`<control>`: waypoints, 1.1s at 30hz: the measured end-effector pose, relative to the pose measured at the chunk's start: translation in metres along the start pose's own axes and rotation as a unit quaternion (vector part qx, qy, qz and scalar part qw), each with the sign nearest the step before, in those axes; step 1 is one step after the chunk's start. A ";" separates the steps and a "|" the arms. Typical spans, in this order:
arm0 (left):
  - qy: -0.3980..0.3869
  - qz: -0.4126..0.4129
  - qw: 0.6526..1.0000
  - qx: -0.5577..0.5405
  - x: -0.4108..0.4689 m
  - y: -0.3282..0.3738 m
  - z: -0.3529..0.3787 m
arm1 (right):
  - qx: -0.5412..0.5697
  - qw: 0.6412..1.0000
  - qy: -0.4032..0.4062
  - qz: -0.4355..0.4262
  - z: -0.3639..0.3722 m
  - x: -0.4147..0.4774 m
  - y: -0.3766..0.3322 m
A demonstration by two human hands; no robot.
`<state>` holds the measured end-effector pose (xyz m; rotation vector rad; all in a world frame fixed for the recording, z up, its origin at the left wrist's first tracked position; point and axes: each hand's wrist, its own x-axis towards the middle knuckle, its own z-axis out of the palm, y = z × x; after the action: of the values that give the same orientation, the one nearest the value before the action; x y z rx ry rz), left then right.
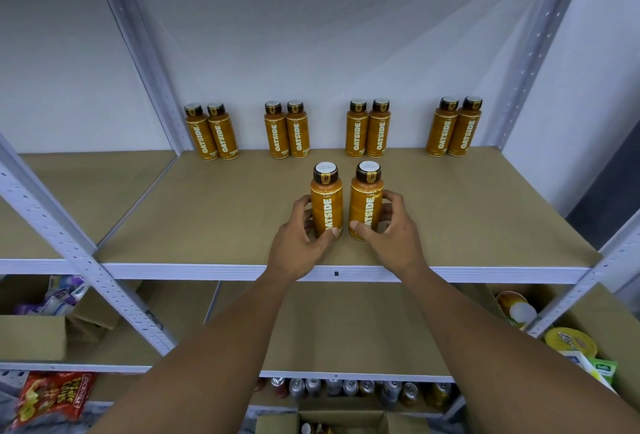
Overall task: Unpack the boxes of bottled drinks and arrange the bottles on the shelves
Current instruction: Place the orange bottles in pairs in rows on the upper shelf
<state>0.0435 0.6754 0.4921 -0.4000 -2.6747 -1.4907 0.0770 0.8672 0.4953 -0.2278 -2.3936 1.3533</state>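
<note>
While eight bottles [298,135] stand paired at the shelf [485,219] back, the left hand [301,243] grips one front bottle [326,201] and the right hand [391,236] its neighbour [366,198], both upright mid-shelf; the box [346,416] below holds more.

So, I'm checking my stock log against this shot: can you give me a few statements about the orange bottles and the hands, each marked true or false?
1. Eight orange plastic bottles with dark caps stand in four pairs at the back of the tan shelf board. True.
2. The left grip holds nothing. False: the left grip holds the front left orange bottle.
3. The two front bottles lie on their sides. False: both stand upright.
4. The right grip holds the front right orange bottle. True.
</note>
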 end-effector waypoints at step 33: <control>-0.014 0.004 1.000 0.018 0.003 -0.003 0.001 | 0.009 1.000 -0.022 -0.012 -0.002 -0.001 -0.002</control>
<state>0.0397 0.6752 0.4894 -0.4315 -2.7141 -1.4439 0.0788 0.8671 0.4975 -0.1646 -2.4097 1.3823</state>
